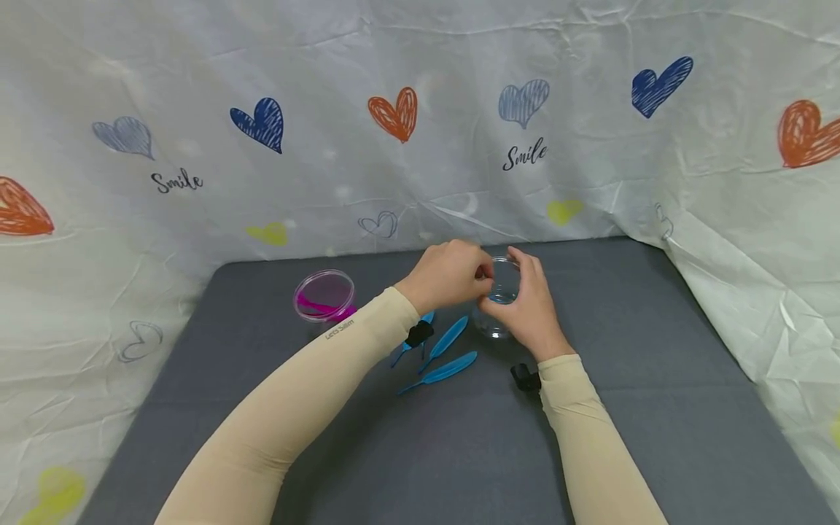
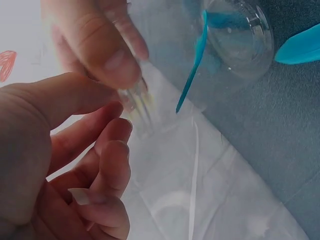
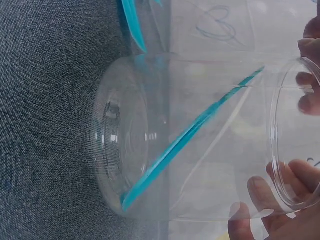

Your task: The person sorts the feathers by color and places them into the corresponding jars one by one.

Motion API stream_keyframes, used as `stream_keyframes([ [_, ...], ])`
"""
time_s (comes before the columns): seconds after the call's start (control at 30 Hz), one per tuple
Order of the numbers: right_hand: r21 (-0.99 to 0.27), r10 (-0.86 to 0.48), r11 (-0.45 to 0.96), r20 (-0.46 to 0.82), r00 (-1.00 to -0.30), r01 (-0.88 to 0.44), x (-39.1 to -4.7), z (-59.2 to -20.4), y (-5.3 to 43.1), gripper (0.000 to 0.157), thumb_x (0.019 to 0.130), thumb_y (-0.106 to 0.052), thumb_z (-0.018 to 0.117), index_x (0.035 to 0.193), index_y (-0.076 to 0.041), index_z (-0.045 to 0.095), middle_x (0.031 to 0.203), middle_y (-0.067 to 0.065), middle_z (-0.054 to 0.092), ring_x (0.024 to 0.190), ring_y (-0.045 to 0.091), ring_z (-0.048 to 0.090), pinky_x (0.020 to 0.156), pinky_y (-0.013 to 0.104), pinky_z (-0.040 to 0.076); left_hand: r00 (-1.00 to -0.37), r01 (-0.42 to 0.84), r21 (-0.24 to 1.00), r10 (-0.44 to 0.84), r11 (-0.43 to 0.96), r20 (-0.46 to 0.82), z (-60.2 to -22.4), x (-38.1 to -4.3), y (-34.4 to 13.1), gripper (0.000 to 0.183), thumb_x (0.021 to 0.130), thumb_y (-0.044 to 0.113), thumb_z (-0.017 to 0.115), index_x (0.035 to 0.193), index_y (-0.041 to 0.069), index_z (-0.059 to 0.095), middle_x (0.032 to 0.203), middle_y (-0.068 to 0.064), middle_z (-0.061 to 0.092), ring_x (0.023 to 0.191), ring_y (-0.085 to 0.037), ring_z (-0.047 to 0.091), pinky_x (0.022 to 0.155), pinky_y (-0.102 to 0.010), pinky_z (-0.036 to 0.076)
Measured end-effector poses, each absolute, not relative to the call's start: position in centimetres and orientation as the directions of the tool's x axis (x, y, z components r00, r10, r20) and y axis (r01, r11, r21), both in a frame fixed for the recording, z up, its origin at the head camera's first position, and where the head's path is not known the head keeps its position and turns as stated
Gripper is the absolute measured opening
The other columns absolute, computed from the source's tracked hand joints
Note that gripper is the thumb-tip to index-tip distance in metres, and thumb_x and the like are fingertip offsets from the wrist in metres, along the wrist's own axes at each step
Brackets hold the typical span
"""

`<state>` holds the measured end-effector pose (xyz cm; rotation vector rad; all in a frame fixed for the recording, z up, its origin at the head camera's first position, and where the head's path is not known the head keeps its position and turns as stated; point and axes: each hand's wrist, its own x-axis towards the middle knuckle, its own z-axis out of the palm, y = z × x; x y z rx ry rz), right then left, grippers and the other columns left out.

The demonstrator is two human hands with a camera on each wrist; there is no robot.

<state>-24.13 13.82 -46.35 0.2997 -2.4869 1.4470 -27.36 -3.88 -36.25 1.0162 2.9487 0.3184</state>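
- Clear jar (image 1: 494, 329): upright near the tabletop's (image 1: 650, 306) far edge, right of its middle.
- Right hand (image 1: 530, 310): curled around the jar near its mouth, thumb and fingers on the rim.
- Left hand (image 1: 451, 273): at the jar's mouth, fingers bent and thumb close to the rim; whether the fingertips pinch anything, I cannot tell.
- Blue feather (image 3: 182, 140): inside the jar, leaning from the base up the wall.
- Loose blue feathers (image 1: 453, 367): on the tabletop between the forearms, left of the jar.
- Second tub (image 1: 326, 273): toward the tabletop's far left corner, pink feathers (image 1: 318, 309) in it.
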Motion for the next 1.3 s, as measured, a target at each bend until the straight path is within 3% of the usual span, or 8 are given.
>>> stream_keyframes([
  [0.33,-0.821,-0.057,0.490,0.305,-0.951,-0.293,-23.7,-46.1,13.8,0.102,0.089,-0.038,0.089,0.168,-0.011,0.030,0.166,0.016,0.039,0.154,0.038,0.040,0.124,0.058,0.040,-0.816,0.578,0.195,0.559,0.793,0.145,-35.2,-25.8,-6.6,0.014,0.103,0.032,0.073,0.108,0.022,0.082,0.103,0.007,0.073,0.088,-0.011,0.067,0.075,-0.034,0.059],
  [0.57,-0.809,-0.054,0.509,0.312,-0.949,-0.295,-23.6,-45.8,14.1,0.104,0.089,-0.039,0.089,0.168,-0.010,0.029,0.165,0.017,0.039,0.155,0.038,0.039,0.125,0.059,0.038,-0.841,0.541,0.215,0.521,0.813,0.149,-35.5,-24.3,-9.5,0.016,0.101,0.032,0.075,0.111,0.021,0.082,0.106,0.002,0.073,0.091,-0.014,0.068,0.077,-0.036,0.061],
  [0.87,-0.802,-0.048,0.527,0.300,-0.953,-0.280,-23.5,-46.3,13.9,0.106,0.087,-0.042,0.090,0.169,-0.014,0.029,0.165,0.016,0.039,0.155,0.038,0.040,0.124,0.062,0.039,-0.889,0.454,0.324,0.446,0.830,0.101,-39.3,-21.7,-14.5,0.018,0.100,0.024,0.076,0.113,0.011,0.080,0.105,-0.003,0.075,0.092,-0.018,0.070,0.084,-0.035,0.063],
  [1.3,-0.794,-0.052,0.534,0.313,-0.948,-0.291,-23.1,-46.2,13.1,0.106,0.086,-0.043,0.090,0.169,-0.014,0.030,0.164,0.017,0.040,0.154,0.038,0.042,0.123,0.063,0.040,-0.909,0.417,0.265,0.400,0.869,0.121,-43.1,-18.4,-19.3,0.016,0.093,0.015,0.079,0.107,0.006,0.079,0.099,-0.005,0.075,0.084,-0.016,0.067,0.081,-0.035,0.064],
])
